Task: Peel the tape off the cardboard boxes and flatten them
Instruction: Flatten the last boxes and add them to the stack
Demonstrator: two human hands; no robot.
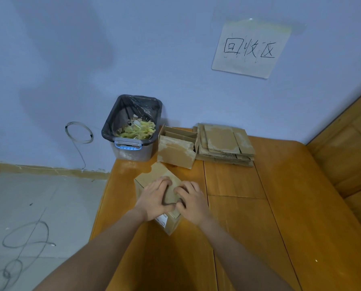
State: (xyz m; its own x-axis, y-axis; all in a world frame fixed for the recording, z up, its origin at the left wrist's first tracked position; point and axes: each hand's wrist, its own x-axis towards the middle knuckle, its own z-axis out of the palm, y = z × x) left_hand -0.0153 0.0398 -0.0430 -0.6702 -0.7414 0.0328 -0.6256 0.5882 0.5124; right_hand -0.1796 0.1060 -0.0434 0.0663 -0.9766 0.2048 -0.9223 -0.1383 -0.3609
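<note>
On a wooden bench [248,217], both hands work the top of a small box [154,175]. The left hand [154,196] and right hand [193,201] lie side by side on it, fingers curled, tips pressed into the top panel as if picking at a seam; any tape there is hidden. The box sits directly under the fingers, long axis running away to the left. Behind stand an open box [176,151], a flattened stack [225,143] and a bin [131,127].
</note>
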